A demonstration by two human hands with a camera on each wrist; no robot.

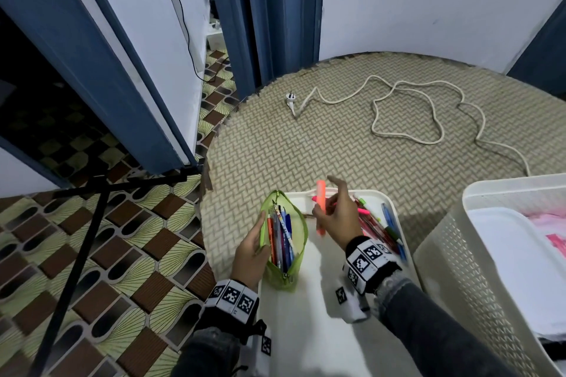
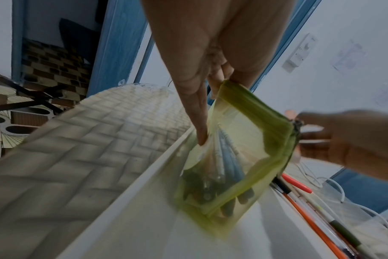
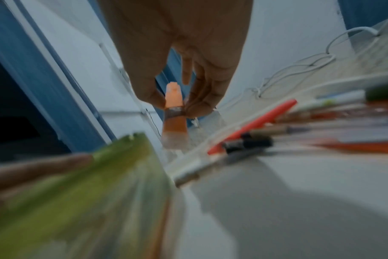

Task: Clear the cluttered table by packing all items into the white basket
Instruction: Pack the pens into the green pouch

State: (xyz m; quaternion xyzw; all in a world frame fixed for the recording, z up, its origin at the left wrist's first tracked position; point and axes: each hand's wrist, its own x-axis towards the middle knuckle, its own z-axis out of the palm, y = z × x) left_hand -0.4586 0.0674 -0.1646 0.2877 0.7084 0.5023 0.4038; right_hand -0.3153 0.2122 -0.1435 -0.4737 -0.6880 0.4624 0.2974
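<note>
Only the head view shows the white basket (image 1: 453,242) beside the right hand (image 1: 338,217).

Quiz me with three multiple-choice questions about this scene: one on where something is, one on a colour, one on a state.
1. Where does the white cable lie?
A. on the woven table
B. in the basket
C. in the pouch

2. What colour is the pouch?
A. red
B. green
C. black

3. How is the pouch?
A. zipped shut
B. open with pens inside
C. open and empty

Answers:
1 A, it loops across the table.
2 B, its mesh is lime green.
3 B, the left hand holds its mouth wide over pens.
</note>
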